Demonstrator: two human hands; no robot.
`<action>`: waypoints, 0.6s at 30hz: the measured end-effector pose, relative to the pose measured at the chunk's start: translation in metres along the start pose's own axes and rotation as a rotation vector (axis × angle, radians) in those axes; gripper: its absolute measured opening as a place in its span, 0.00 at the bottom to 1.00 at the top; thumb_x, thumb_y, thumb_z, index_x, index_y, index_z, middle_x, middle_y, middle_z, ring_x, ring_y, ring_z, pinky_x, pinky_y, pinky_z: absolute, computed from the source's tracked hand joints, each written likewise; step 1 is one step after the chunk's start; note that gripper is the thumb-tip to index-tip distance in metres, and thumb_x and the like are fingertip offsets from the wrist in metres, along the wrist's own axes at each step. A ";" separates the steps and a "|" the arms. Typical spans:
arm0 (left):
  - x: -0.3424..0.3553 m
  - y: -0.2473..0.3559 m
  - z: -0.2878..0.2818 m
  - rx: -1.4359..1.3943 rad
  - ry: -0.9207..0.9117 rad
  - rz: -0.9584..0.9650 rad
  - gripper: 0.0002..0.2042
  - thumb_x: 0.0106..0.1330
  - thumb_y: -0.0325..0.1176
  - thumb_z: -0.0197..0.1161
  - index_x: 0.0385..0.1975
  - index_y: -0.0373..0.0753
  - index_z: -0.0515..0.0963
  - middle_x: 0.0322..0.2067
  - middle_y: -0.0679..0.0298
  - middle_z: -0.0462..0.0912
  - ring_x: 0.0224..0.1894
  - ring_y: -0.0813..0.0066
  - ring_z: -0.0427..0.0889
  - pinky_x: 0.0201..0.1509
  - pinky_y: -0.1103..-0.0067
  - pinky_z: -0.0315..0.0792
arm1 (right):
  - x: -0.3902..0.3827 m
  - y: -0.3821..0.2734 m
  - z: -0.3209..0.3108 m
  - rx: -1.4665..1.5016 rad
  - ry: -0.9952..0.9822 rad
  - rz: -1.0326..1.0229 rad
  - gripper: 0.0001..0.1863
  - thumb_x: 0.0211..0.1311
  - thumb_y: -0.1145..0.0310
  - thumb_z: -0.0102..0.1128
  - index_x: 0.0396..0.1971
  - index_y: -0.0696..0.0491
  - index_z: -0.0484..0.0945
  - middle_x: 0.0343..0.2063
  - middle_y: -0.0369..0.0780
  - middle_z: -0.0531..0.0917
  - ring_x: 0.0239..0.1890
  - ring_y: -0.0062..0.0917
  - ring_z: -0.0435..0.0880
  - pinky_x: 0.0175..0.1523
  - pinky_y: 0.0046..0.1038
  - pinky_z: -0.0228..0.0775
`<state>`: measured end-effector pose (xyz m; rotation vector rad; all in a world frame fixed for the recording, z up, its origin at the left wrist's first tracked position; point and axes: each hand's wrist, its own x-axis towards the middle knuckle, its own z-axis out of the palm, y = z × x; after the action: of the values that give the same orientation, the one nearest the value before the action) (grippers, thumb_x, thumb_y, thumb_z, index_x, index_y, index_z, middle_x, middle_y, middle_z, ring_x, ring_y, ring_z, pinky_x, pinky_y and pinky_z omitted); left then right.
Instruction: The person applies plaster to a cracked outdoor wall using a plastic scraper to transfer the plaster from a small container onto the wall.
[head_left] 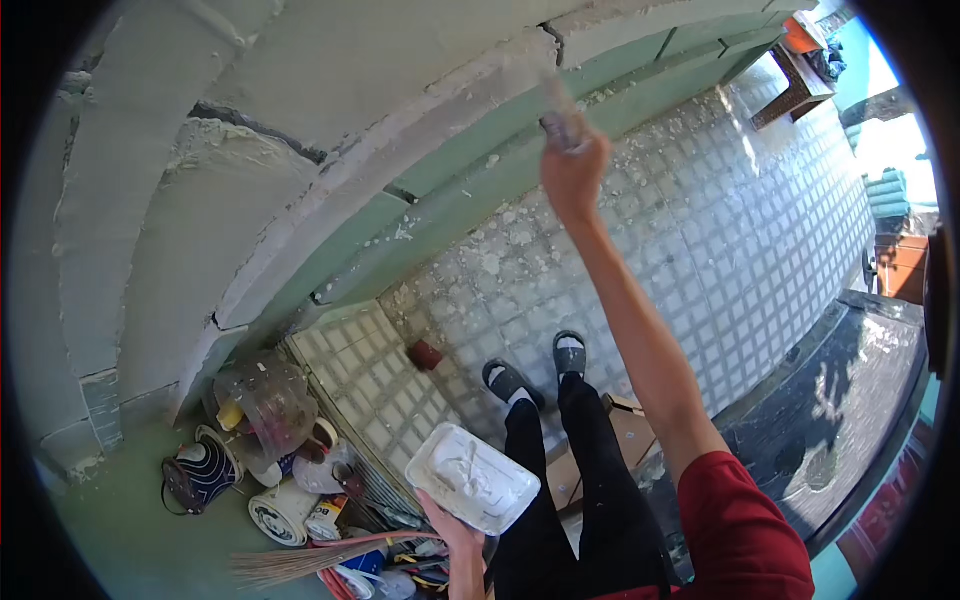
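My left hand (455, 525) grips the edge of a white rectangular tray (420, 462) from below. Lumpy white paste (470, 475) lies in the tray and smears its rim. Reaching far ahead, my right hand (577, 170) is closed round the handle of a putty knife (560, 100), whose blade is smeared by motion. The blade is close to the pale, coated band of the wall (470, 100); whether it touches cannot be made out. Dark cracks and gaps run between the wall's blocks, one just above the blade.
Patterned tiles, spattered white, cover the floor (690, 240). A tiled step (350, 355) bears a reddish block (425, 355). Buckets, a clear plastic bag (265, 400) and a straw broom (300, 565) crowd the lower left. A dark-topped table (850, 390) stands right; cardboard (630, 435) lies behind my legs.
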<state>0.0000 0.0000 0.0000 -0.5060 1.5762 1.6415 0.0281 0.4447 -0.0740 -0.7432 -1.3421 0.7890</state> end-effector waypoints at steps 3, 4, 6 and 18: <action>0.005 -0.017 0.003 -0.038 0.014 -0.020 0.30 0.70 0.56 0.38 0.65 0.42 0.56 0.61 0.62 0.63 0.61 0.61 0.65 0.64 0.67 0.61 | -0.003 0.025 -0.015 -0.345 0.166 0.056 0.18 0.55 0.82 0.50 0.46 0.59 0.79 0.34 0.45 0.85 0.30 0.19 0.78 0.36 0.23 0.70; 0.008 -0.019 0.002 -0.045 0.005 -0.015 0.30 0.70 0.56 0.38 0.65 0.42 0.57 0.61 0.62 0.63 0.61 0.61 0.65 0.64 0.68 0.61 | -0.013 0.026 -0.003 -0.294 0.154 0.157 0.23 0.53 0.84 0.47 0.50 0.55 0.76 0.40 0.46 0.83 0.33 0.17 0.79 0.37 0.21 0.70; 0.013 -0.018 -0.003 -0.049 0.001 -0.006 0.30 0.70 0.56 0.38 0.64 0.42 0.57 0.61 0.62 0.63 0.61 0.61 0.65 0.63 0.68 0.61 | -0.038 0.022 0.029 -0.261 0.138 0.259 0.26 0.55 0.85 0.46 0.54 0.51 0.75 0.44 0.47 0.81 0.33 0.13 0.76 0.35 0.20 0.68; 0.044 0.024 -0.041 -0.056 0.026 0.013 0.31 0.70 0.57 0.39 0.64 0.40 0.57 0.59 0.61 0.66 0.58 0.62 0.68 0.61 0.69 0.63 | -0.060 0.006 0.086 -0.122 0.135 0.055 0.23 0.56 0.85 0.48 0.52 0.54 0.76 0.48 0.44 0.80 0.50 0.26 0.80 0.49 0.22 0.72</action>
<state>-0.0548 -0.0261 -0.0235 -0.5496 1.5592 1.6994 -0.0621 0.3988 -0.1036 -0.9172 -1.2605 0.6920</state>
